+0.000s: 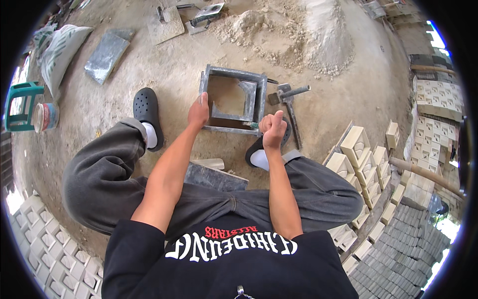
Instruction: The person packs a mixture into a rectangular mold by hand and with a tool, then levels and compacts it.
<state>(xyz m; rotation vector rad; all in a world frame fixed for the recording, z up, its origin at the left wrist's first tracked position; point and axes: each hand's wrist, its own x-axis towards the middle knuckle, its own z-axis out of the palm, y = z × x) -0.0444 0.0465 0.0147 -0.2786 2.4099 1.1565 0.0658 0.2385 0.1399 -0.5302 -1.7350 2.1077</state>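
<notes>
A square grey metal mould stands on the dusty floor between my feet, with an inner frame inside it. My left hand is closed on its left wall, the thumb up by the rim. In a fist with the thumb on top, my right hand grips a small greenish tool, seemingly a brush. Its pale tip reaches the near right corner inside the mould, and most of the handle is hidden by the fingers. Right of the mould lies a hammer-like metal tool with a long bar.
Pale powder is heaped beyond the mould, near trowels. Flat grey plates lie left, near a sack, a green stool and a bucket. Cast blocks are stacked right; a dark slab lies before me.
</notes>
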